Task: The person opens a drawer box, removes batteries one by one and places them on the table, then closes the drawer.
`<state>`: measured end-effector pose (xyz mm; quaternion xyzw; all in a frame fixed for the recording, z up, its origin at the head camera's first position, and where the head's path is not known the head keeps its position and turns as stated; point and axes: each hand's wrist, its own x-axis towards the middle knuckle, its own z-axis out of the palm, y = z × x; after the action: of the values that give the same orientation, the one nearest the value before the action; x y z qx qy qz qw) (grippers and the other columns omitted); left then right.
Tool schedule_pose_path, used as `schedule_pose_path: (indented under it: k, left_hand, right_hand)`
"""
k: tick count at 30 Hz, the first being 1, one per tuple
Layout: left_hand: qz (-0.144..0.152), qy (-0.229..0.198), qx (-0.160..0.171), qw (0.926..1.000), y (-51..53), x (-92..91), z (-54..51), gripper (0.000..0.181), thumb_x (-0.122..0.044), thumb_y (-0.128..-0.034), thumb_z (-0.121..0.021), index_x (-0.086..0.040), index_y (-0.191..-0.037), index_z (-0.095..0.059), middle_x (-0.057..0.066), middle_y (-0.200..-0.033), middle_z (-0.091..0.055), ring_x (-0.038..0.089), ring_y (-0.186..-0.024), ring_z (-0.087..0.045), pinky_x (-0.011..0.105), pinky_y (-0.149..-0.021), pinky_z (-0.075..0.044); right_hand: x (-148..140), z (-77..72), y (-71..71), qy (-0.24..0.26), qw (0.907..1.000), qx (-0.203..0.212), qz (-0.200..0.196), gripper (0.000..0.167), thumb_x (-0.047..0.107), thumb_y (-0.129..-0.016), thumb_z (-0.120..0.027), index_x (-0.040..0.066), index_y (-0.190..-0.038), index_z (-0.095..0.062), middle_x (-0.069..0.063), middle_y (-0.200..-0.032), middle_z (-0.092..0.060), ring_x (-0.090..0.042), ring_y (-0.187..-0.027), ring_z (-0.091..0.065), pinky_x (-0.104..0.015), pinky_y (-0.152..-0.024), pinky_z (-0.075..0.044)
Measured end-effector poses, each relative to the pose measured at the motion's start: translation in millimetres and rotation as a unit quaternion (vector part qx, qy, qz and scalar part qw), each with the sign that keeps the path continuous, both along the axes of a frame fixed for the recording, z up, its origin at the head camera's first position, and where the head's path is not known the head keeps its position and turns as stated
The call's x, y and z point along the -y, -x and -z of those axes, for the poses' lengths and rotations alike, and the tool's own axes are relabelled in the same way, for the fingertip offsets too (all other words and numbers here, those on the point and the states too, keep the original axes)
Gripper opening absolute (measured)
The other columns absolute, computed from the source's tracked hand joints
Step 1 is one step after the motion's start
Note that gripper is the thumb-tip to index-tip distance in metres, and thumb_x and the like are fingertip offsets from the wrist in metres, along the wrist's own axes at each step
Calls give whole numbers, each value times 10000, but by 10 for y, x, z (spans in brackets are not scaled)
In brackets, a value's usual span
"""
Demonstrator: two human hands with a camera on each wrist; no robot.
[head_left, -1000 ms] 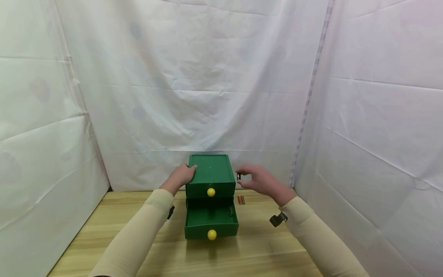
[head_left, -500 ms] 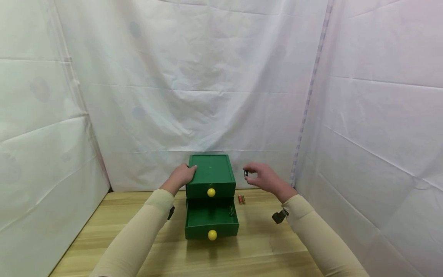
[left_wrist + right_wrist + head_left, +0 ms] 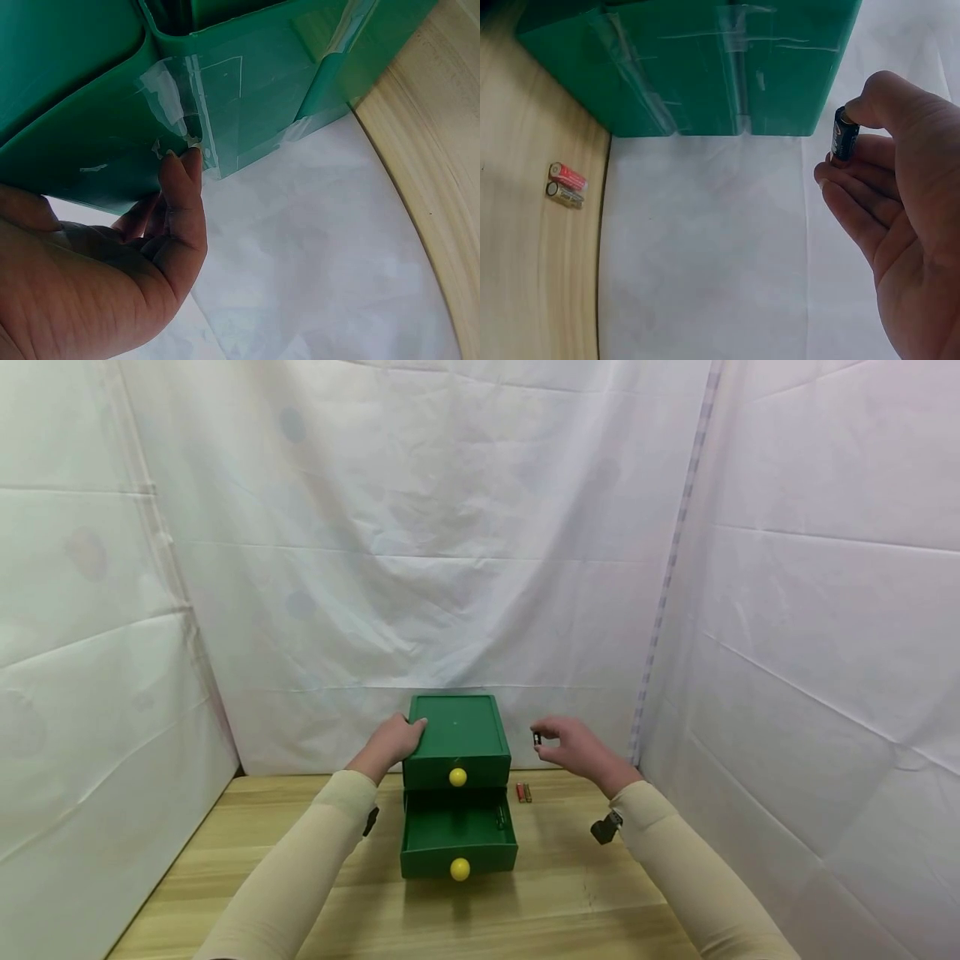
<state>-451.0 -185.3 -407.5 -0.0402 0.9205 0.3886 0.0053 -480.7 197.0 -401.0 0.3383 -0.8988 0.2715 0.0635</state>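
Note:
A green drawer cabinet (image 3: 457, 725) with yellow knobs stands on the table, its top drawer closed and a lower drawer (image 3: 442, 835) pulled out. Small dark cylinders (image 3: 501, 817), seemingly batteries, lie along that drawer's right side. My left hand (image 3: 395, 737) holds the cabinet's upper left edge, thumb on top; in the left wrist view bent fingers touch the taped side wall. Right of the cabinet, in the air, my right hand (image 3: 573, 750) pinches a black battery (image 3: 845, 134) between thumb and fingertips, roughly upright in the head view.
A red battery (image 3: 568, 176) and a gold battery (image 3: 565, 195) lie side by side on the wooden table (image 3: 585, 893), right of the cabinet. White cloth (image 3: 465, 610) hangs behind the table and on both sides.
With the black battery pinched, my right hand has moved right, away from the cabinet's side, and then nearly stopped. My left hand and the pulled-out drawer have stayed put.

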Motion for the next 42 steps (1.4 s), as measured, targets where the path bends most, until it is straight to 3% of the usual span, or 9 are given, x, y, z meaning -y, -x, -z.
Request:
schedule_pose_path:
  k: [7, 16, 23, 36, 42]
  left_hand:
    - [-3, 13, 22, 10000, 5, -15, 0, 762, -489, -1201, -405, 121, -1649, -318, 321, -1523, -530, 402, -1221, -604, 554, -1011, -512]
    - [-8, 27, -22, 10000, 21, -5, 18, 759, -486, -1202, -399, 124, -1647, -318, 328, -1536, -522, 415, -1247, -603, 569, -1025, -511]
    - [-16, 25, -57, 10000, 28, 0, 37, 745, -476, -1204, -403, 124, -1639, -333, 328, -1530, -529, 410, -1234, -610, 568, -1014, -519]
    - [37, -22, -124, 9999, -32, -9, -22, 753, -484, -1204, -400, 125, -1641, -329, 334, -1547, -517, 427, -1268, -602, 576, -1037, -514]
    - [29, -4, -27, 10000, -3, 10, 1, 751, -481, -1205, -399, 118, -1651, -320, 326, -1551, -517, 409, -1247, -604, 563, -1020, -516]
  right_hand:
    - [-13, 28, 57, 18, 10000, 5, -13, 412, 162, -1085, -743, 12, -1465, -688, -192, -1465, -681, -438, -1320, -666, -587, -1074, -551]
    - [-19, 72, 128, 69, 9999, 68, 72, 411, 186, -1078, -750, 23, -1452, -700, -177, -1447, -693, -414, -1312, -671, -598, -1079, -544]
    - [-32, 208, 218, 23, 9998, 159, 70, 380, 173, -1064, -760, 34, -1415, -722, -158, -1402, -712, -398, -1278, -679, -596, -1066, -552]
    - [37, 370, 323, -278, 9990, 319, 167, 385, 141, -1048, -770, -12, -1398, -723, -171, -1344, -725, -412, -1246, -675, -574, -1049, -555]
    - [55, 495, 378, -328, 9981, 455, 258, 370, 110, -1025, -782, -35, -1361, -728, -182, -1305, -733, -429, -1235, -679, -582, -1048, -553]
